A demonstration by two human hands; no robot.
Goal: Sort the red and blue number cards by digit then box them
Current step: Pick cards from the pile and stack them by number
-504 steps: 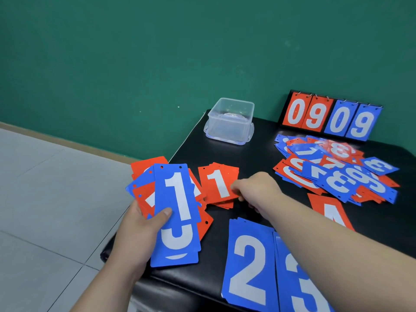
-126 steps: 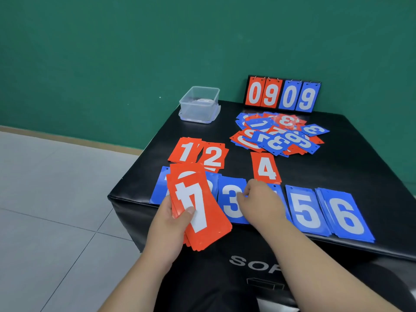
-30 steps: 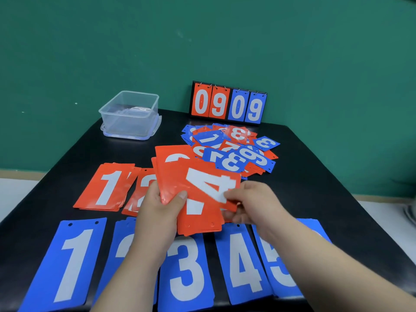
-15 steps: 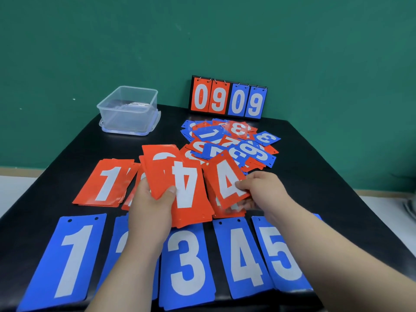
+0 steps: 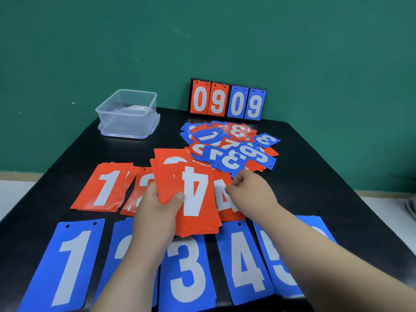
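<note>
Left fingers (image 5: 178,197) pinch my red stack (image 5: 202,224) so its top shows. Right fingers (image 5: 235,186) curl touching the 4 (image 5: 222,204); pinching, I cannot tell.

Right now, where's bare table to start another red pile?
Best: the bare black table right of the red 4 card, between the mixed card heap and the blue 5 pile. Also between the clear box and red 1 pile. The front blue row is packed.

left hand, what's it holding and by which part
The left hand grips a stack of red cards, upside-down 4 on top, by its left edge, thumb pressed on the face.
</note>
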